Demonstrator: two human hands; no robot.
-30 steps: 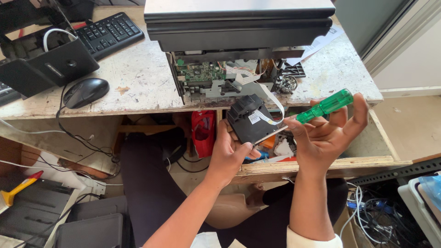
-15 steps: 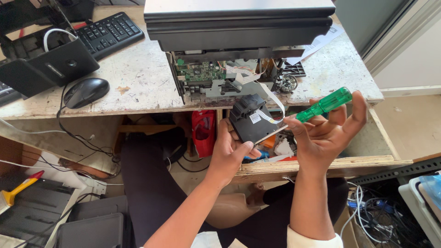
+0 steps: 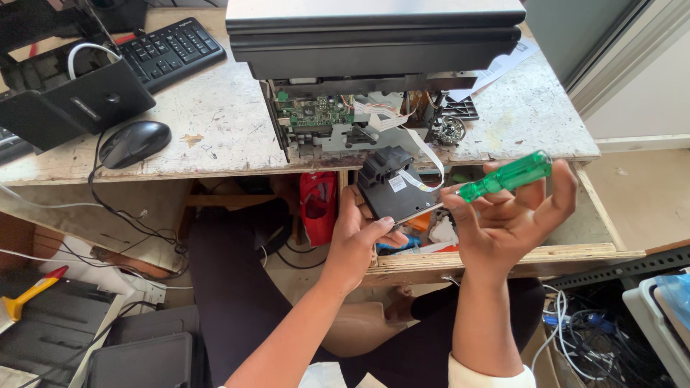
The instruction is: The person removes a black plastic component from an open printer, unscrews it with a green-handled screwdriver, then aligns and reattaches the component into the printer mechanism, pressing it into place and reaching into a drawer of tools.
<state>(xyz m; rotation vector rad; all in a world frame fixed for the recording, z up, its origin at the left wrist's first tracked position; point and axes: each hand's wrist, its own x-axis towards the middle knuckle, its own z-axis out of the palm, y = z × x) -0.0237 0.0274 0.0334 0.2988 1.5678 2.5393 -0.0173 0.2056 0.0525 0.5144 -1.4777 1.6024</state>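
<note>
My left hand [image 3: 357,241] grips a small black plastic module [image 3: 394,188] from below, in front of the desk edge. A flat white ribbon cable [image 3: 420,154] still ties the module to the opened printer [image 3: 374,79] above, whose green circuit board and grey frame are exposed. My right hand [image 3: 512,219] holds a green-handled screwdriver [image 3: 509,174] between thumb and fingers. Its metal shaft points left and its tip rests at the module's lower right edge.
A worn white desk [image 3: 215,115] carries a black mouse [image 3: 134,142], a black keyboard [image 3: 171,50] and a black tray part [image 3: 72,97]. Paper sheets [image 3: 503,65] lie at the right. An open drawer [image 3: 503,251] holds clutter. Cables and a yellow-handled tool [image 3: 25,294] lie on the floor.
The black module has tipped slightly in my left hand. The screwdriver and right hand have barely moved.
</note>
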